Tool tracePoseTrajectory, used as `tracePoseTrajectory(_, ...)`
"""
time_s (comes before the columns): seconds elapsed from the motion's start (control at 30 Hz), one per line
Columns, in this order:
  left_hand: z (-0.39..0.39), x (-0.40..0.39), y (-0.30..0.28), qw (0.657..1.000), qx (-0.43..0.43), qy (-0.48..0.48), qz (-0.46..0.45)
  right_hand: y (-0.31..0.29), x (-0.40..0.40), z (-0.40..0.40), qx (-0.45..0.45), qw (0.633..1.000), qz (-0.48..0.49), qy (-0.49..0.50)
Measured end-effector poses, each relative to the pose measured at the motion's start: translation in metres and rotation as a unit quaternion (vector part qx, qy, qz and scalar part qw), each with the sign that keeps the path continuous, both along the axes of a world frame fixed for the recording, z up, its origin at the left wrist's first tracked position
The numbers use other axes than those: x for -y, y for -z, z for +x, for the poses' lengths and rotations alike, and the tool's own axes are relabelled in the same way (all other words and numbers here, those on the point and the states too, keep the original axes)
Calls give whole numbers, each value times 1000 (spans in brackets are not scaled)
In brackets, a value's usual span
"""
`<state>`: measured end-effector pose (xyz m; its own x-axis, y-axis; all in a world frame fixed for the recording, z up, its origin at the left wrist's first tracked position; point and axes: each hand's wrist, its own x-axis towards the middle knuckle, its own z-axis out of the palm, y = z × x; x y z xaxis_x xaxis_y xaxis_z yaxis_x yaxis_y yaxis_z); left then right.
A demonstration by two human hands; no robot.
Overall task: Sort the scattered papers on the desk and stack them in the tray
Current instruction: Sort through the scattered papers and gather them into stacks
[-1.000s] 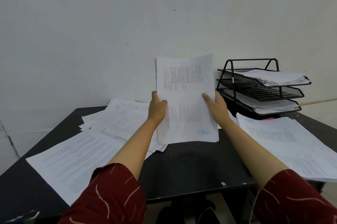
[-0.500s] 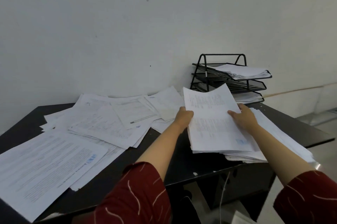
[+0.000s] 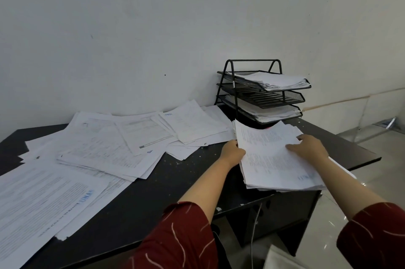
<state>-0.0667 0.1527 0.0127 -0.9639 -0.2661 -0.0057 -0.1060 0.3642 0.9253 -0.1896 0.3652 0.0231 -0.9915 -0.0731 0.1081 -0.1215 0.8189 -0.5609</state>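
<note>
On the desk (image 3: pixel 175 192) before the tray (image 3: pixel 260 97), your left hand (image 3: pixel 232 152) grips the paper stack's (image 3: pixel 274 163) left edge; your right hand (image 3: pixel 309 147) presses flat, fingers straight, on top.

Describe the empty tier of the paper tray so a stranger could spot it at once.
Find the black wire tray rack at the desk's far right corner against the wall. It has three tiers; take the middle tier. Unlike the top tier and bottom tier, it holds no paper.

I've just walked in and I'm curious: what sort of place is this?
Probably an office or study corner: a dark desk against a bare wall, a black three-tier letter tray, and printed papers scattered across it.
</note>
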Motion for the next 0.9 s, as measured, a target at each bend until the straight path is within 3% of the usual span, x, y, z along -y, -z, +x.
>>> tracePoseTrajectory(0.23, -2, 4, 5, 1000, -9, -4, -24, 3, -1, -1, -63, 995, 63, 47)
tracePoseTrajectory(0.37, 4, 19, 6, 997, -36, -46, -49, 4, 19, 2, -162, 979, 114, 50)
tracePoseTrajectory(0.6, 50, 92, 1, 978, -71, -145, -132, -12, 121, 40, -197, 970, -52, -132)
tracePoseTrajectory(0.9, 177, 202, 4, 924, -13, -299, -238, 7, 274, 132, -118, 942, -88, -300)
